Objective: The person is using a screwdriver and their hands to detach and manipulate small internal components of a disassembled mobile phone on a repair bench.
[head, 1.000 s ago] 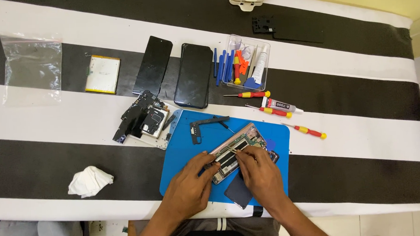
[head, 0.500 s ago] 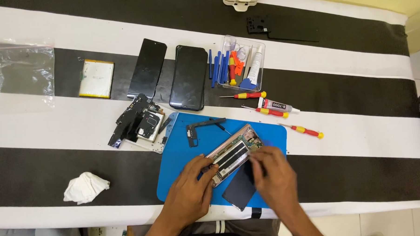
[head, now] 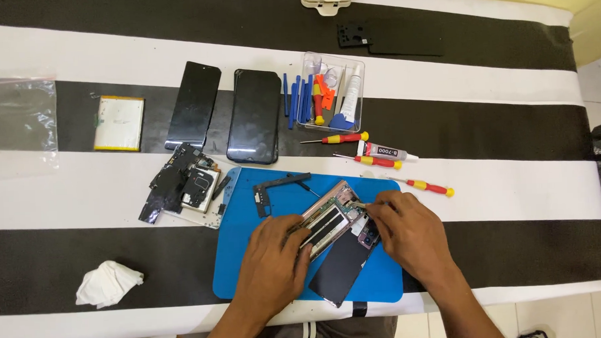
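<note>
Since a moment ago both hands barely shifted: left hand (head: 272, 264) steadies the opened phone (head: 330, 218) on the blue mat (head: 250, 257), grip closed; right hand (head: 409, 235) pinches its upper edge

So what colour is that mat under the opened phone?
Blue. The mat lies on the black-and-white striped table, under the opened phone; the head view shows it.

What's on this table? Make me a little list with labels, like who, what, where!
Left hand: left hand rests on the opened pink-framed phone
Right hand: right hand touches the phone's upper end
Under the phone: blue rectangular work mat
Table cover: black-and-white striped cloth
Beside the mat: red-and-yellow screwdriver, crumpled white tissue
Further back: clear plastic tool box, two black phone panels
</note>
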